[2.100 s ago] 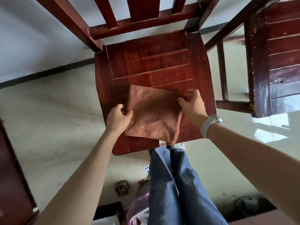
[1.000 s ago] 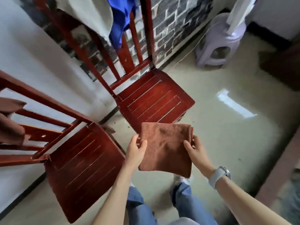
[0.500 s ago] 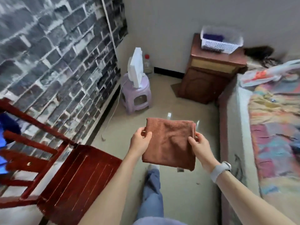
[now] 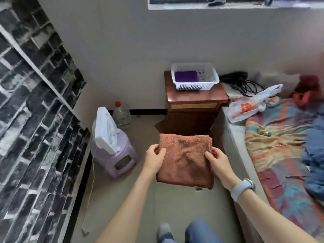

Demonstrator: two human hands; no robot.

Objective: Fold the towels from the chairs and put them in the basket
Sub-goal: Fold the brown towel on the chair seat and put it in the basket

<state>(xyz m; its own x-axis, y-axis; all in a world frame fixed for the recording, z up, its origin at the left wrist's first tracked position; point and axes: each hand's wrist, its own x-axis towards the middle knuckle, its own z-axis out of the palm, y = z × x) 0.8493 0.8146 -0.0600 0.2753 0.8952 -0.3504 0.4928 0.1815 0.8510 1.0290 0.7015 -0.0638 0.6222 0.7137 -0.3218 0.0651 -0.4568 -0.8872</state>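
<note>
A folded brown towel [image 4: 185,158] hangs in the air in front of me, held by both sides. My left hand [image 4: 154,158] grips its left edge and my right hand [image 4: 216,159] grips its right edge. Straight ahead, a white plastic basket [image 4: 206,84] sits on a dark wooden nightstand [image 4: 194,100] against the far wall. A folded purple towel [image 4: 186,76] lies in the basket's left half. The chairs are out of view.
A lilac plastic stool [image 4: 115,155] with a white fan [image 4: 105,128] on it stands at the left, a bottle [image 4: 121,114] behind it. A bed [image 4: 280,151] with a patterned cover and a plastic bag [image 4: 249,107] runs along the right. Bare floor leads to the nightstand.
I lifted the brown towel off the chair seat and turned away from the chairs. The nightstand and basket are now straight ahead and closer, with the towel still held in both hands.
</note>
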